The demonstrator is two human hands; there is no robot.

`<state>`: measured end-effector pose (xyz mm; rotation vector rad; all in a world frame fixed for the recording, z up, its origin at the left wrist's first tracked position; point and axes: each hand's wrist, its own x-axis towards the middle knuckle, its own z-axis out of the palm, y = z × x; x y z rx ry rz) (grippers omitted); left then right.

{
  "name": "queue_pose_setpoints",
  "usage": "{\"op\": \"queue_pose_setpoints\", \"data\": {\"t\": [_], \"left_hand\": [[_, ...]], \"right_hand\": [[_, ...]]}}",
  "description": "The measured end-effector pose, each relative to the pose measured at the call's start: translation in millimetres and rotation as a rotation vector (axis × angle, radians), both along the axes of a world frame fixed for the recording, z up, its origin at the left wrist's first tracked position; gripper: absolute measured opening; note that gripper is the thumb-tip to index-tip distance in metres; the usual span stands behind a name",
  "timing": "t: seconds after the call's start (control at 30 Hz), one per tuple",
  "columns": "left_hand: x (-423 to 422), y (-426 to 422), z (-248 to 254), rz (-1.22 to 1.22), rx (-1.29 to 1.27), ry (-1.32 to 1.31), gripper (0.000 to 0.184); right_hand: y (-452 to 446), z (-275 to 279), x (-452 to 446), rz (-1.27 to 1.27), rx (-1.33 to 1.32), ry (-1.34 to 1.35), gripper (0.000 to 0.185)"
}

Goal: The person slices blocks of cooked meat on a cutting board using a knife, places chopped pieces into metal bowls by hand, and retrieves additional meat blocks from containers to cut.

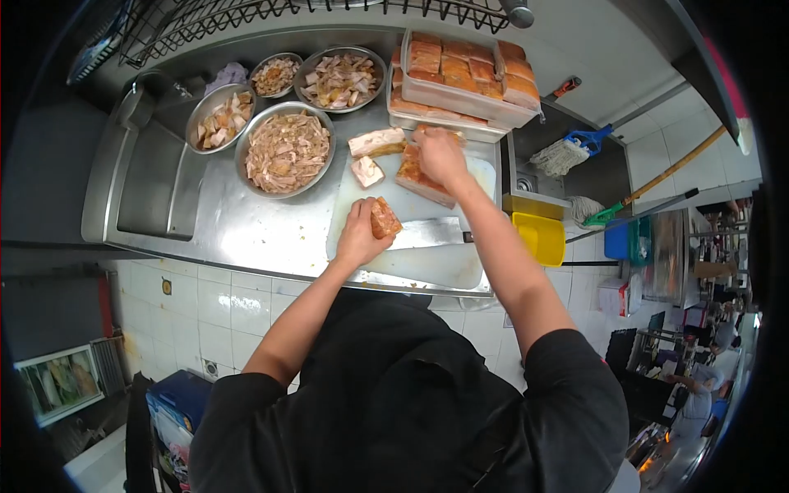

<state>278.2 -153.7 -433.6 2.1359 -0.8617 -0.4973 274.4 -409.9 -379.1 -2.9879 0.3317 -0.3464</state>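
Note:
My left hand (358,236) is closed around a small browned block of pork (385,218) at the near left of the white cutting board (436,267). A wide-bladed cleaver (421,233) lies flat on the board beside it, its dark handle pointing right. Farther back, my right hand (441,156) grips a larger pork slab (417,174) from above, with its fingertips partly hidden. Left of that slab rest a pale strip of pork (376,142) and a pale pork chunk (367,171).
Metal bowls of cut meat stand to the left, including a large bowl of shredded meat (287,153). A plastic tub of pork blocks (468,70) sits at the back right. Left is a steel sink (156,193); right are a yellow bin (538,239) and mops (567,152).

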Motion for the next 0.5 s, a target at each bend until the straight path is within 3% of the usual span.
{"op": "queue_pose_setpoints", "data": {"t": [0.2,0.33,0.4,0.5], "left_hand": [[-7,3,-3,0.043,-0.094,-0.023,0.091],[-7,0,4,0.032,-0.043,-0.037,0.091],[1,-5,0,0.027,-0.011,0.031,0.096],[12,-2,-5,0.094,-0.054,-0.005,0.091]], "right_hand": [[-26,-32,59,0.203,-0.375,0.323,0.023],[-24,-33,84,0.257,-0.462,0.549,0.027],[-17,-28,86,0.149,-0.570,0.740,0.029],[-15,-25,80,0.099,-0.666,0.778,0.028]]}}
